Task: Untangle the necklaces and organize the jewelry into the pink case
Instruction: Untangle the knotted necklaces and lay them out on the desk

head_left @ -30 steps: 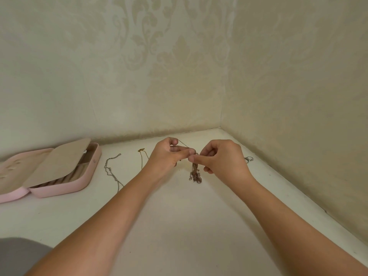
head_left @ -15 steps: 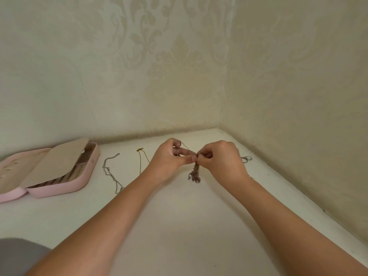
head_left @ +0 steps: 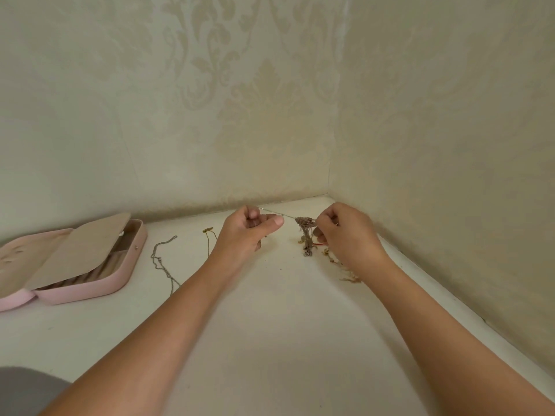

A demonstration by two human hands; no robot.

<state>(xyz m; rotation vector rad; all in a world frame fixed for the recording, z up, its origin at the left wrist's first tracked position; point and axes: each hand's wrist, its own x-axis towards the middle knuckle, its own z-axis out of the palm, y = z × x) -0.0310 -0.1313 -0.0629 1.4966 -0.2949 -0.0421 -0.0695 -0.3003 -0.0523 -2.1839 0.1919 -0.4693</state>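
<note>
So the left hand (head_left: 249, 232) is pinching one thin strand (head_left: 280, 213), and the right hand (head_left: 345, 232) is pinching the top of the tangled clump (head_left: 305, 225). The strand runs tight, side to side, from the left hand's fingers across to the clump, sloping down a bit toward the right hand. The rest of the clump hangs straight down just left of the right hand, with its bottom end at the bench (head_left: 270, 325). A few loose bits (head_left: 345, 273) trail under the right wrist, too fine to sort out.

Well off to the left of the left hand sits the pink case (head_left: 99, 286), open. A beige flap (head_left: 81, 250) covers most of the inside, with only ribbed rolls peeking out. Its left half is cut off by the frame.

A silver chain (head_left: 163, 262) and a gold necklace (head_left: 208, 232) lie between the case and the left hand, the gold one partly hidden behind the wrist.
</note>
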